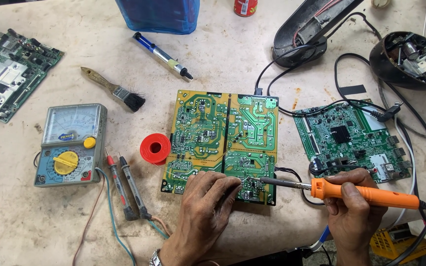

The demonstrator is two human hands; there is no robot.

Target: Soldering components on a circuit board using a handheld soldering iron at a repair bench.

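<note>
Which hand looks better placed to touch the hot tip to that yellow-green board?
The right hand, probably. It already grips the orange soldering iron, whose tip lies at the circuit board's lower edge. The left hand rests its fingertips on the board beside it.

Circuit board (pixel 223 143) lies mid-table — solder spool (pixel 155 148) and multimeter (pixel 70 144) left, second board (pixel 348 140) right, brush (pixel 114 89) behind.

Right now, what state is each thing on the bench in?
Left hand: resting on the yellow-green circuit board, fingertips pinching solder wire.
Right hand: gripping the orange soldering iron, tip on the board.
Analog multimeter: lying flat, probes idle beside it.
Red solder spool: lying flat.
Brush: lying unused.
Desoldering pump: lying unused.
</note>
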